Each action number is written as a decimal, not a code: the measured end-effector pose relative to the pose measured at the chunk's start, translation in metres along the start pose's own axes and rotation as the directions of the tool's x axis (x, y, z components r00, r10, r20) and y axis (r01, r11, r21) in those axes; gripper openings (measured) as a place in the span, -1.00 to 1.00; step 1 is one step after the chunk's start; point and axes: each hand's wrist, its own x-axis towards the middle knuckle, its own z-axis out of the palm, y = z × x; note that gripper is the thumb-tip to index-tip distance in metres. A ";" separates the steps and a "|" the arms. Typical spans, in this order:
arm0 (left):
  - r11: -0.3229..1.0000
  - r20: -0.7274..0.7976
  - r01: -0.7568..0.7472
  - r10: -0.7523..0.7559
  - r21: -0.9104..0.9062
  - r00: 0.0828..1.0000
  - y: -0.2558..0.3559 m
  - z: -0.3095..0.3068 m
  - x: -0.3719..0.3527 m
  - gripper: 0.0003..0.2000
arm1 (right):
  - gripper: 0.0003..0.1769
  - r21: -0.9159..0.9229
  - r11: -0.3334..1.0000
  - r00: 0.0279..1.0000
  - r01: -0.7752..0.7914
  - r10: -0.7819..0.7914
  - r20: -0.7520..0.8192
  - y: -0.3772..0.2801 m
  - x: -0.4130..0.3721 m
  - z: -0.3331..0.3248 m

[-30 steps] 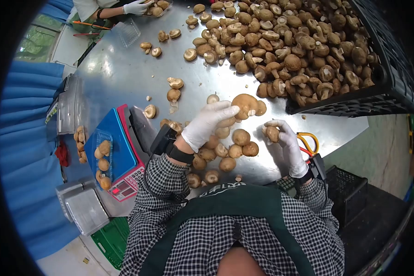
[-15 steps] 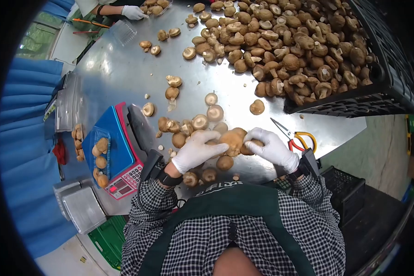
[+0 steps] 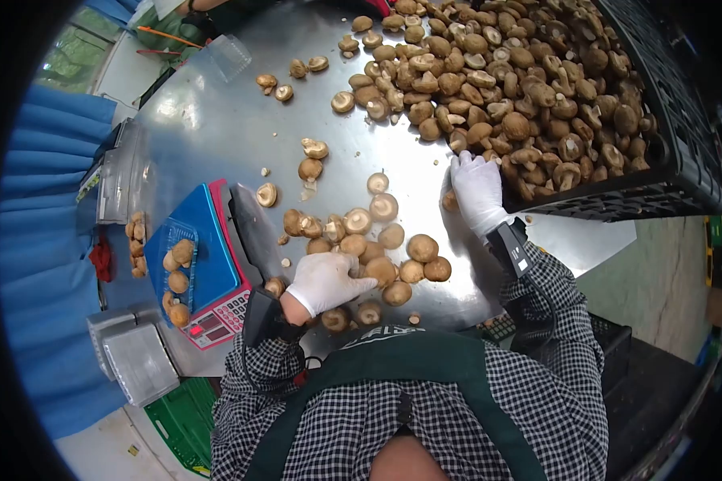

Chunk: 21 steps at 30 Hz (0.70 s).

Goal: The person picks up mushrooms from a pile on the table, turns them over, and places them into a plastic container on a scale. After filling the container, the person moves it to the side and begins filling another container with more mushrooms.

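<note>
My left hand (image 3: 325, 282), in a white glove, has its thumb and curled fingers at the edge of a brown mushroom (image 3: 381, 271) in the loose group near my apron. Beside that mushroom lie three brown caps, one of them a round cap (image 3: 423, 248). My gloved right hand (image 3: 478, 192) reaches to the near edge of the large mushroom heap (image 3: 513, 88), fingers slightly apart and nothing visibly held. A single mushroom (image 3: 450, 200) shows partly beside its palm. The scissors are out of sight.
At the left, a blue scale (image 3: 196, 244) bears a clear tray of mushrooms. A black crate (image 3: 682, 120) lies tipped around the heap at the right. Clear trays (image 3: 140, 365) stand at lower left. Part of another person (image 3: 204, 6) shows at the top.
My right hand has moved up and right from the loose group to the heap. Brown mushrooms that were between my hands now lie on the table. My left hand has shifted slightly down and left.
</note>
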 end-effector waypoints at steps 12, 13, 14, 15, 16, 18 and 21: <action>0.904 -0.417 -0.332 0.201 -0.270 0.886 0.004 -0.024 0.059 -0.71 | -0.74 0.328 0.944 1.000 0.028 -0.026 -0.012 0.013 -0.002 -0.023; 0.895 -0.458 -0.350 0.197 -0.278 0.867 0.009 -0.027 0.076 -0.71 | -0.68 0.526 0.851 0.998 -0.019 0.048 -0.042 0.012 -0.010 -0.029; 0.885 -0.498 -0.369 0.193 -0.284 0.846 0.014 -0.029 0.094 -0.70 | -0.62 0.578 0.815 0.997 -0.031 0.064 -0.036 0.013 -0.019 -0.026; 0.883 -0.499 -0.371 0.192 -0.287 0.845 0.018 -0.028 0.113 -0.70 | -0.55 0.628 0.777 0.996 -0.046 0.082 -0.028 0.015 -0.027 -0.023; 0.908 -0.575 -0.385 0.227 -0.167 0.786 0.023 -0.025 0.133 -0.67 | -0.51 0.614 0.789 0.998 -0.016 0.045 -0.032 0.015 -0.036 -0.025; 0.917 -0.638 -0.398 0.282 -0.042 0.716 0.033 -0.024 0.170 -0.63 | -0.48 0.528 0.848 0.999 -0.034 0.038 0.003 0.009 -0.045 -0.029; 0.950 -0.618 -0.283 0.302 0.131 0.726 0.052 -0.031 0.211 -0.50 | -0.49 0.473 0.880 0.999 -0.037 0.020 0.042 0.006 -0.040 -0.036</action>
